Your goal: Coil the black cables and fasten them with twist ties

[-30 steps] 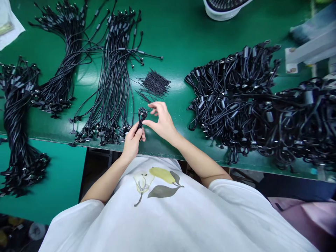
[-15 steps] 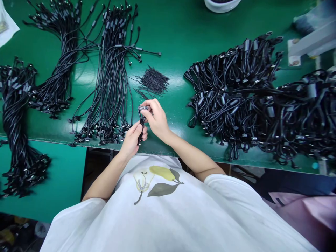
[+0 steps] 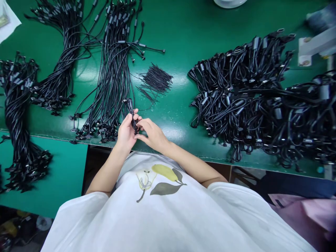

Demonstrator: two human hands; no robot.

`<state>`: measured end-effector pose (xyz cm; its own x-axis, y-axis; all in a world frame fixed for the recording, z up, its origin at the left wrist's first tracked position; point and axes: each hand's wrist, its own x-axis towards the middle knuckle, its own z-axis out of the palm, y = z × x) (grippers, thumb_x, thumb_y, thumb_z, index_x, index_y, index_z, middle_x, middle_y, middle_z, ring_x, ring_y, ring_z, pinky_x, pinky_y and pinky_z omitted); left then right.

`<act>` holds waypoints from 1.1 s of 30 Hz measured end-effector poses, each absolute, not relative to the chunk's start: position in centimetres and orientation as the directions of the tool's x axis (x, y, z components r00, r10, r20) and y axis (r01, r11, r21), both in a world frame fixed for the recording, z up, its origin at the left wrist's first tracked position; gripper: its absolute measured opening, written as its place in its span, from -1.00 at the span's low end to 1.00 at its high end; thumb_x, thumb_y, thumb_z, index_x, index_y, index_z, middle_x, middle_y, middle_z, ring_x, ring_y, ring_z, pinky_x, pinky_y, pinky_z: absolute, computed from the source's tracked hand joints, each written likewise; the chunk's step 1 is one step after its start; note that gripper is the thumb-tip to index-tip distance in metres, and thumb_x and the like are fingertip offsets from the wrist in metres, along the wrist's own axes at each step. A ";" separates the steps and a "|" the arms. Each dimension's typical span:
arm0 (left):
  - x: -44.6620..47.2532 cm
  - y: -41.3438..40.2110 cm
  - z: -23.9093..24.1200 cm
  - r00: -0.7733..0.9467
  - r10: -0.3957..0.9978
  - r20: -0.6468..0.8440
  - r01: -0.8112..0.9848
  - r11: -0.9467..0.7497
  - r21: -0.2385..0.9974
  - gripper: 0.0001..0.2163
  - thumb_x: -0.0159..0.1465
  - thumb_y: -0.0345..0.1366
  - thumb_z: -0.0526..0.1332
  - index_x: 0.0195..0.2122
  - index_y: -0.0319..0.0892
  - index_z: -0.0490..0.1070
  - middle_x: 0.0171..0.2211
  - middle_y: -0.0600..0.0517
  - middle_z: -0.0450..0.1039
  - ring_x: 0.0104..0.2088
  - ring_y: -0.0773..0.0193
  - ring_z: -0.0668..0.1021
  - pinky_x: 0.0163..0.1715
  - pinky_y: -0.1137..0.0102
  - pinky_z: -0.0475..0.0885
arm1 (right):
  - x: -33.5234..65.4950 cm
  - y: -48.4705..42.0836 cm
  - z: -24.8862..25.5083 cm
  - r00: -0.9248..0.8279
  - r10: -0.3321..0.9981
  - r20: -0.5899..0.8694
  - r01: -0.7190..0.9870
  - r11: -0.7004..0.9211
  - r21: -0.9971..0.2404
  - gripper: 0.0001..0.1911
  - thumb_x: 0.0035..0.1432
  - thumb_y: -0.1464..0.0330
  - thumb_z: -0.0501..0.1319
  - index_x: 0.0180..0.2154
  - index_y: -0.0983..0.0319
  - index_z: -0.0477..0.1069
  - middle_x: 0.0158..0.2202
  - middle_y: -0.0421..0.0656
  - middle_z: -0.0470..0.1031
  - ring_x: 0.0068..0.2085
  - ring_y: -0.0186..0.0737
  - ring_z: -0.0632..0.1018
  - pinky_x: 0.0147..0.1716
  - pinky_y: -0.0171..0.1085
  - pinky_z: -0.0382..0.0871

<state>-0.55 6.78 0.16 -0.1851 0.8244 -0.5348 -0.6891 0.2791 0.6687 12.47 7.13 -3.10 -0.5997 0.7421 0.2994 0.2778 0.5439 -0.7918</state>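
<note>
My left hand (image 3: 126,131) is closed round a short black cable (image 3: 132,113) folded into a small bundle, its connector ends sticking up past my fingers. My right hand (image 3: 151,132) pinches the same bundle from the right, fingers pressed together at its middle. Both hands hover over the near edge of the green table (image 3: 181,31). A small heap of thin black ties (image 3: 155,81) lies just beyond my hands.
Straight cable bunches (image 3: 112,70) lie fanned out to the left, with another long bunch (image 3: 15,115) at the far left. A large tangled pile of bundled cables (image 3: 257,98) fills the right side. A white object (image 3: 229,2) sits at the far edge.
Both hands drew the folded cable nearer and to the left. My right hand dropped from the cable's top end to its middle, where it now pinches.
</note>
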 end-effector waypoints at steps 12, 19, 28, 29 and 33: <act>0.0 6.3 0.0 -0.213 0.847 -0.487 -0.657 0.245 0.713 -0.85 0.30 -0.21 0.24 -0.30 -0.19 0.45 -0.52 0.15 0.24 -0.47 0.44 0.42 -0.27 0.47 0.43 | 12.8 7.3 -3.6 -0.651 0.691 0.313 0.283 0.604 -0.745 -0.76 0.35 0.27 0.09 -0.09 0.24 0.44 -0.12 -0.03 0.49 -0.13 -0.20 0.53 -0.10 -0.20 0.44; 2.4 4.4 -0.8 -0.152 0.936 -0.319 -0.327 0.257 0.909 -0.79 0.26 -0.09 0.27 -0.32 -0.13 0.39 -0.56 0.16 0.18 -0.59 0.44 0.23 -0.62 0.50 0.15 | 13.7 11.4 -0.3 -0.348 0.930 0.121 0.045 0.145 -0.988 -0.36 0.10 0.01 0.28 0.09 0.19 0.22 -0.07 -0.06 0.48 -0.15 -0.22 0.56 -0.15 -0.23 0.45; 4.4 3.3 -0.8 0.096 0.869 -0.486 -0.436 0.476 0.764 -0.58 0.10 0.07 0.35 -0.44 -0.16 0.26 -0.58 0.19 0.16 -0.65 0.48 0.23 -0.71 0.54 0.19 | 12.7 11.9 -0.5 -0.344 0.937 -0.063 -0.271 -0.164 -0.948 -0.56 0.20 -0.04 0.15 -0.43 0.19 0.21 -0.67 -0.38 0.28 -0.65 -0.42 0.42 -0.62 -0.44 0.27; 4.5 3.3 -0.8 0.110 0.859 -0.499 -0.420 0.496 0.760 -0.59 0.11 0.08 0.34 -0.40 -0.17 0.29 -0.58 0.19 0.17 -0.65 0.48 0.24 -0.71 0.55 0.19 | 12.9 12.0 -0.7 -0.328 0.942 -0.073 -0.279 -0.171 -0.945 -0.55 0.20 -0.03 0.15 -0.44 0.19 0.20 -0.67 -0.38 0.27 -0.66 -0.43 0.41 -0.63 -0.44 0.26; 4.5 3.9 -1.7 0.029 0.849 -0.528 -0.380 0.498 0.779 -0.58 0.13 0.10 0.31 -0.40 -0.17 0.27 -0.65 0.26 0.03 -0.72 0.55 0.06 -0.76 0.61 -0.03 | 13.4 11.6 -2.1 -0.341 0.930 -0.136 -0.336 -0.256 -0.907 -0.62 0.16 0.01 0.20 -0.31 0.19 0.23 -0.46 -0.30 0.46 -0.48 -0.38 0.55 -0.44 -0.38 0.44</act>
<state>4.46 3.86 -1.71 0.0292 0.8487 -0.5281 -0.3805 0.4980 0.7793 13.35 11.63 -2.09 -0.3409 0.9301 -0.1365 -0.3357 -0.2560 -0.9065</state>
